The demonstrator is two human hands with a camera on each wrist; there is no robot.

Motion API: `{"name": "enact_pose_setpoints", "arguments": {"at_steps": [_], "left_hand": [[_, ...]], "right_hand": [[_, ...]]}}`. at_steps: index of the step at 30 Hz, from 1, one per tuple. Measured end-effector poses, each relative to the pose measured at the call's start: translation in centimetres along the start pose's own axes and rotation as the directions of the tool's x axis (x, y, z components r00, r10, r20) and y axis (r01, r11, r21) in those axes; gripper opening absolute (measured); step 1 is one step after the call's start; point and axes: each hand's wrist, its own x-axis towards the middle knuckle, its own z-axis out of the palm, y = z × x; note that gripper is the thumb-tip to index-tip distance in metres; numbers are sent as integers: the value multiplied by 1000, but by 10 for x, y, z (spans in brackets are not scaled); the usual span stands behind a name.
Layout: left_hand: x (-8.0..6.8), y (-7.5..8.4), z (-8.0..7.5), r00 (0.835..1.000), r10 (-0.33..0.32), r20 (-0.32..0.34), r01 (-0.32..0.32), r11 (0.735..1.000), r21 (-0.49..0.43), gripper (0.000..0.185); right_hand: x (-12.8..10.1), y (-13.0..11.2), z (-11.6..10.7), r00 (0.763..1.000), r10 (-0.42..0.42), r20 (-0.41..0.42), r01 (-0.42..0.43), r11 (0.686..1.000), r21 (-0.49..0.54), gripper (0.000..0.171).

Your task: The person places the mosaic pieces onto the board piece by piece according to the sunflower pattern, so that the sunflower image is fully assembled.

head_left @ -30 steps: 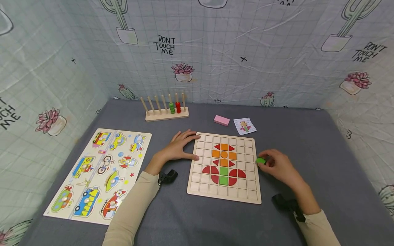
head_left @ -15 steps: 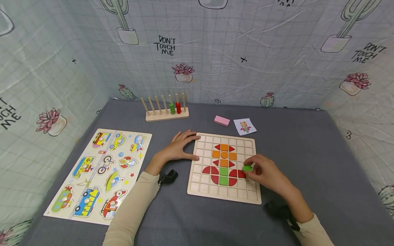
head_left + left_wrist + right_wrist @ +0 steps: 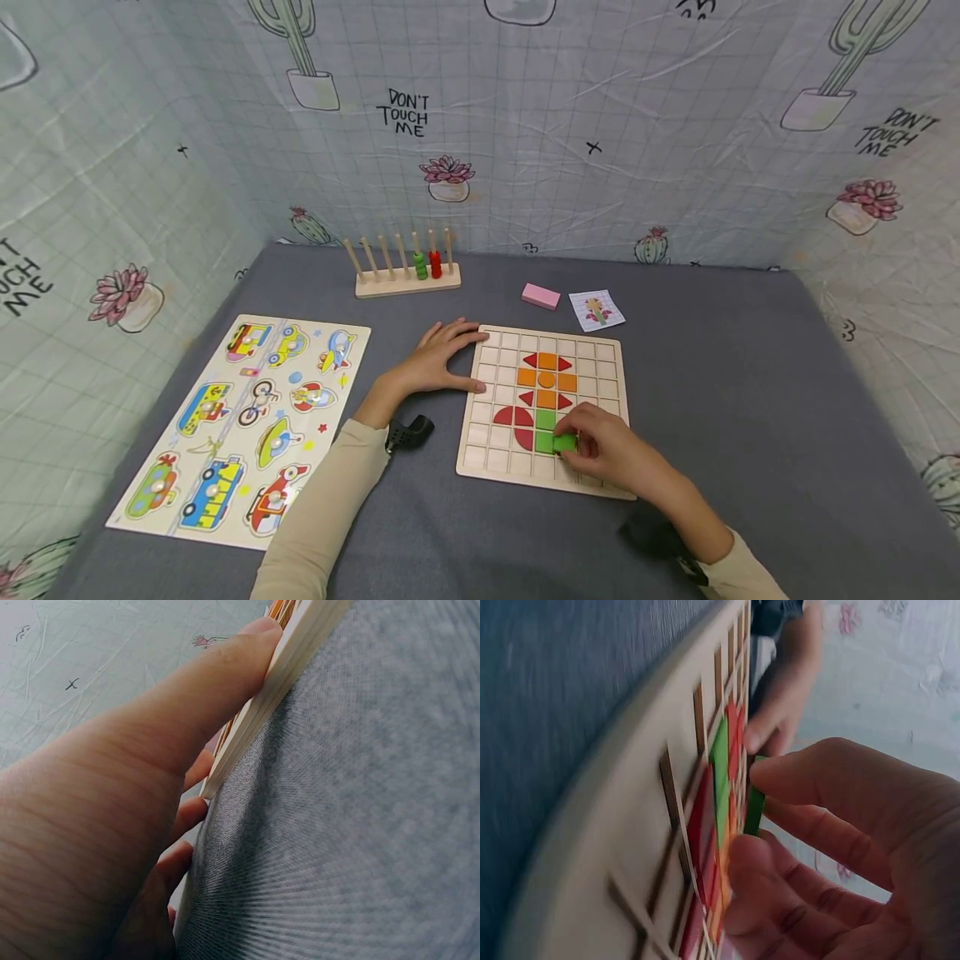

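My right hand [image 3: 609, 446] pinches a green square tile [image 3: 565, 442] between thumb and fingertips, close over the wooden grid board [image 3: 480, 461]. In the right wrist view this green tile [image 3: 755, 810] stands edge-on between the fingertips. A pattern lies in the grid: orange squares [image 3: 567, 382] around an orange round piece [image 3: 547, 379], red triangles, two green squares [image 3: 545, 420] and red quarter-circle pieces [image 3: 503, 414]. The right hand hides the red pieces on its side. My left hand [image 3: 437, 360] rests its thumb and fingertips on the board's left edge, fingers extended.
A vehicle peg puzzle [image 3: 315, 425] lies at the left. Behind the board are a pink block [image 3: 541, 296], a small pattern card [image 3: 597, 310] and a pegged wooden stand [image 3: 408, 284] with green and red beads. Printed cloth [image 3: 517, 167] walls the table's back and sides.
My right hand has carried the green tile leftward, from beside the board's right edge to over the lower green square. The left hand has stayed at the board's left edge.
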Motion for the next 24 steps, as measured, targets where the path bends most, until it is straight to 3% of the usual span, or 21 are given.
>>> {"name": "enact_pose_setpoints", "arguments": {"at_steps": [8, 15, 24], "left_hand": [[0, 1, -1, 1000, -2, 3, 2, 1000, -13, 84], [2, 1, 0, 1000, 4, 8, -4, 1000, -4, 83], [3, -1, 3, 1000, 10, 8, -10, 1000, -1, 83]], "right_hand": [[2, -9, 14, 997, -49, 59, 50, 999, -17, 18], [0, -14, 20, 990, 9, 142, -7, 1000, -16, 19], [0, -13, 19, 990, 15, 138, -15, 1000, 1, 18]]}}
